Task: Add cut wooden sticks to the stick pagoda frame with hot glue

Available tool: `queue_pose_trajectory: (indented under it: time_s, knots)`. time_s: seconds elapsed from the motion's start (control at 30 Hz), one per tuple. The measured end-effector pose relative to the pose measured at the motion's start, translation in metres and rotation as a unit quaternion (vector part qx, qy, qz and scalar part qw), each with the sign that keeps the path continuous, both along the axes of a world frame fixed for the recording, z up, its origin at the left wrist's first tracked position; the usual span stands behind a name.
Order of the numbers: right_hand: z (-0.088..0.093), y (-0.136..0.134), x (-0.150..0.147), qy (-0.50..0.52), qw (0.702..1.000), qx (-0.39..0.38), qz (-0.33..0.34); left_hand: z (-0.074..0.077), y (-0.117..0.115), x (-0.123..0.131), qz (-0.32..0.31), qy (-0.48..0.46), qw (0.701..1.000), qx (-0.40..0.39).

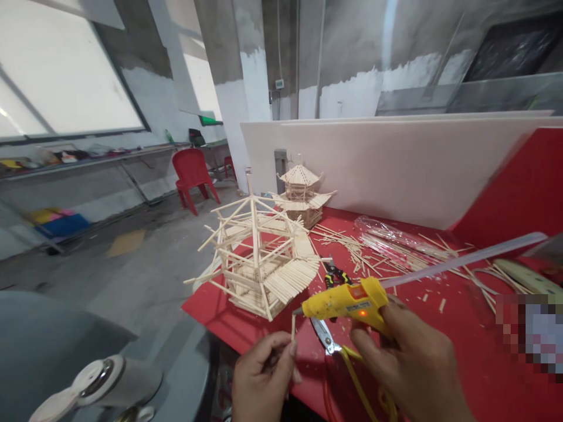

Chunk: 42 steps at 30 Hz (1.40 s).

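My right hand (413, 351) is wrapped round the handle of a yellow hot glue gun (343, 302), whose small light glows orange. A long clear glue stick (466, 259) sticks out of its back. Between thumb and fingers, my left hand (266, 375) pinches a short wooden stick (293, 327) upright. The gun's nozzle is at the top end of this stick; whether they touch I cannot tell. Just beyond stands a pavilion model (253, 258) of wooden sticks, its roof partly covered with slats on the right side.
Scissors (324, 337) and black-yellow pliers (334, 274) lie on the red table (440, 340). A second, smaller pagoda model (301, 190) stands behind. Loose sticks (347, 243) and plastic-wrapped sticks (396, 243) lie at the back. A white bottle (127, 380) is at lower left.
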State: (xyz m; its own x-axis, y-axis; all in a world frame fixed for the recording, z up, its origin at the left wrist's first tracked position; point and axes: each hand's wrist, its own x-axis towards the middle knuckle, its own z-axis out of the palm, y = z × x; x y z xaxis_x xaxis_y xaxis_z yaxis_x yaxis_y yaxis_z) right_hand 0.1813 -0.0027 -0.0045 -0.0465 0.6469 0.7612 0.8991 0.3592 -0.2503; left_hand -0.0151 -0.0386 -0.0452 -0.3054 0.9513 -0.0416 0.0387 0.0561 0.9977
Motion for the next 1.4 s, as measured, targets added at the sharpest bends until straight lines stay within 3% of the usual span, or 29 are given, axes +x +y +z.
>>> queue_pose_trajectory:
  time_s: [0.2,0.63,1.4]
  knots:
    - [-0.005,0.0,0.002,0.002,1.0,0.003,0.009,0.001,0.003,-0.003,-0.066,-0.125,0.989,-0.047]
    - [0.001,-0.001,0.0,0.011,1.0,-0.008,0.01,0.009,0.003,0.001,-0.104,-0.217,0.968,-0.073]
    - [-0.006,-0.004,0.002,-0.005,1.0,0.011,0.018,0.022,0.004,0.005,-0.038,-0.289,0.949,-0.121]
